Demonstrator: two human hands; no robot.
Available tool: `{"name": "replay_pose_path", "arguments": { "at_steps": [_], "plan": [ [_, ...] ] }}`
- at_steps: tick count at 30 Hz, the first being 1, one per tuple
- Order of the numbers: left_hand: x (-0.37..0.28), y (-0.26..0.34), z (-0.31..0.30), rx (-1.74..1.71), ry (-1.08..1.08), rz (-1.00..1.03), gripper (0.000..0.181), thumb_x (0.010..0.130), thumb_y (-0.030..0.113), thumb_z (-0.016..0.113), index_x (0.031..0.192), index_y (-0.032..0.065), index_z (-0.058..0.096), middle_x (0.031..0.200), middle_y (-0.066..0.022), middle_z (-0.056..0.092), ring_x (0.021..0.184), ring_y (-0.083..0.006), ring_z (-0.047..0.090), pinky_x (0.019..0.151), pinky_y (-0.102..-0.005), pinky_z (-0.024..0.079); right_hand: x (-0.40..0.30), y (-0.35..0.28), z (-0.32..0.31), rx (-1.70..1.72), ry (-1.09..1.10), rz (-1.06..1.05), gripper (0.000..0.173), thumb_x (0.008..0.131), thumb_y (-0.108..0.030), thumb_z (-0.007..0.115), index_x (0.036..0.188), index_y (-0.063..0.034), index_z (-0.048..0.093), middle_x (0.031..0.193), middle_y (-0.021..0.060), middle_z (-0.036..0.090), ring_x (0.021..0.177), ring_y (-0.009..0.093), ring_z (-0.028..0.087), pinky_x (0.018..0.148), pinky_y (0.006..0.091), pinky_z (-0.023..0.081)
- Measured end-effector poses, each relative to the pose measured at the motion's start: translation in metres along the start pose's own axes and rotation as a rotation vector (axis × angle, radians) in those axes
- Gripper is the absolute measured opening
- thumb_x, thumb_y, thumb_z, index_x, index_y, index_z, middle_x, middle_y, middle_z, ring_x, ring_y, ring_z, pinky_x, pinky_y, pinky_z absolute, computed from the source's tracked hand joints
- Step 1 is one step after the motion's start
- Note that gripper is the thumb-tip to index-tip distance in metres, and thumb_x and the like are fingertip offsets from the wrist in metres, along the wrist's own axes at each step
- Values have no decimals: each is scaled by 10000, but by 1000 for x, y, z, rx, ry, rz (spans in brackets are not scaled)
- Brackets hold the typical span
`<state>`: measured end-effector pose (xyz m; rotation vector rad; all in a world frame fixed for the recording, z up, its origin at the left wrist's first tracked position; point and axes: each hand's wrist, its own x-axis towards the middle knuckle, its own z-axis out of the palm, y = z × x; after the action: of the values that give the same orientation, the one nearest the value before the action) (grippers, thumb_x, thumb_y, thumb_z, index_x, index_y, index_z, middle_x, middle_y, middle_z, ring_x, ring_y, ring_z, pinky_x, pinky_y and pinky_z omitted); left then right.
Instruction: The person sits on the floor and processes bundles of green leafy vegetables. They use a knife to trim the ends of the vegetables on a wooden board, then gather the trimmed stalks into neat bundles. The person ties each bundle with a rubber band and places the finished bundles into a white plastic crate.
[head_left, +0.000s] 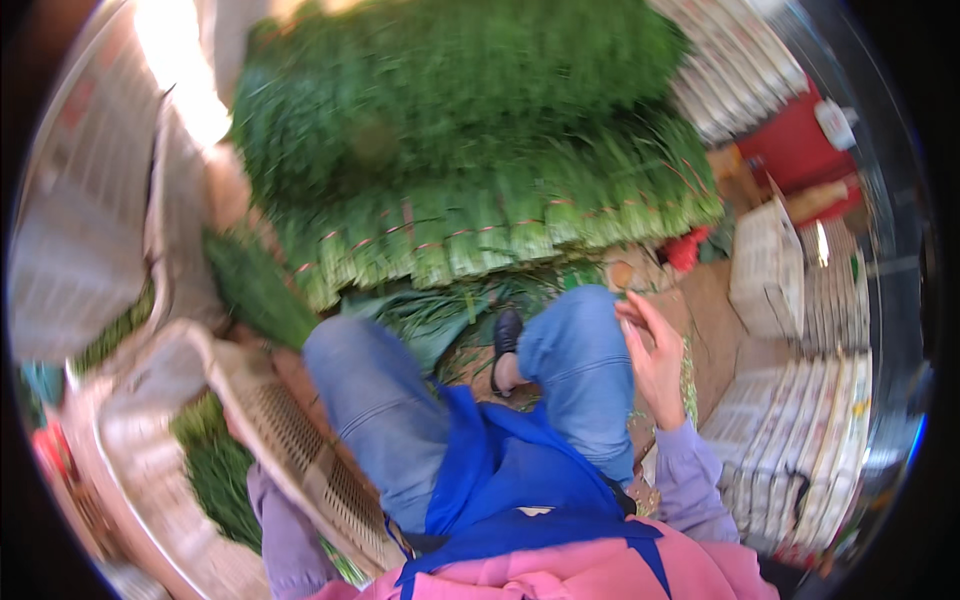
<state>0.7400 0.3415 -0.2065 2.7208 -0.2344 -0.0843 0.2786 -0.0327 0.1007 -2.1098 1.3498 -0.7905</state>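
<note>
My right hand (654, 349) is raised beside my right knee, fingers slightly apart, with nothing visible in it. My left arm reaches into a pale plastic crate (281, 420) on my left. The crate's rim hides most of my left hand (229, 424), so its grip cannot be seen. Beside that hand, inside the crate, lie long green chives (217, 480). In front of my knees stands a large heap of chives (450, 97), slightly blurred. Along its near edge, bundles tied with thin red bands (465, 244) lie side by side, pale cut ends towards me.
A separate bunch of chives (259, 285) lies left of the heap. Loose leaves (420, 311) litter the floor by my shoe (507, 337). Stacked white crates (787, 442) stand at right, near a single white crate (765, 270). Another large crate (90, 225) rises at far left.
</note>
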Motion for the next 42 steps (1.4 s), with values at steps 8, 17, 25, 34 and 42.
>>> {"name": "replay_pose_path", "arguments": {
  "at_steps": [8,17,25,34,42],
  "plan": [
    [-14,-2,-60,95,129,-237,437,844,205,552,1214,0,442,1102,-142,563,1024,-284,540,857,-381,437,82,288,-52,-404,-26,251,463,716,-209,676,1089,42,564,940,250,611,854,367,619,762,370,495],
    [-67,218,-128,-160,356,369,417,928,103,480,1302,-54,383,1182,-173,546,1097,-312,516,941,-370,415,251,481,22,-890,220,447,1080,586,-472,788,1378,-23,205,1243,226,431,1199,372,370,1011,456,275],
    [-102,405,-81,-481,-53,425,411,910,125,544,1272,-40,439,1191,-163,555,1045,-216,546,918,-302,419,282,486,15,-812,-110,576,937,598,-423,792,1291,-1,325,1038,191,570,940,330,577,752,424,505],
    [-157,435,-11,-1132,-1531,-45,896,844,655,349,1371,-58,223,1370,-266,343,1258,-355,383,1069,-451,294,188,172,24,1563,-499,840,457,887,-372,556,1178,-20,531,1107,116,620,951,234,625,858,402,498],
    [-178,413,-19,-1427,-1690,-406,905,742,703,466,1340,31,366,1335,-148,442,1200,-313,451,1031,-485,344,-4,38,32,1138,-917,576,606,851,-364,625,1278,16,426,1240,132,523,1095,193,529,951,327,417]
  ]
}}
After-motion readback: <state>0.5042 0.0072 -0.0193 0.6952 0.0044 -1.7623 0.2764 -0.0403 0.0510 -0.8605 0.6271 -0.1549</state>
